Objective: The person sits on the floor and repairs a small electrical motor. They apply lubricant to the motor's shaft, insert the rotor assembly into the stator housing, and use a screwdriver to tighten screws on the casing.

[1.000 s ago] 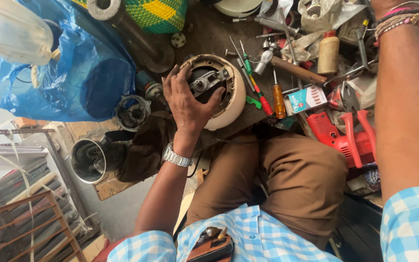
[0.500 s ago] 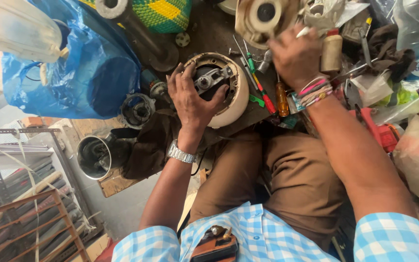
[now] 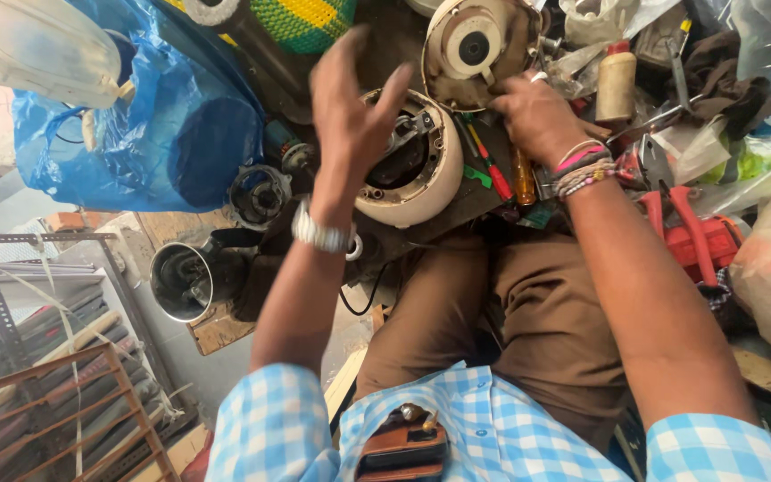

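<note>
Left hand (image 3: 350, 107) has lifted off the cream motor housing (image 3: 408, 161), fingers spread, empty. Right hand (image 3: 537, 112) now grips the round cover (image 3: 475, 45) just beyond it; housing stands uncovered on the surface.

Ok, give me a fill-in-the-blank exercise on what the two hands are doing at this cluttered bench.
1. The left hand is raised, fingers spread, holding ____.
2. The right hand rests on the round cream cover, which lies ____ the open motor housing.
3. A metal watch sits on the ____ wrist.
4. The plastic bag beside the left hand is ____.

Missing words: nothing; beyond; left; blue
</note>
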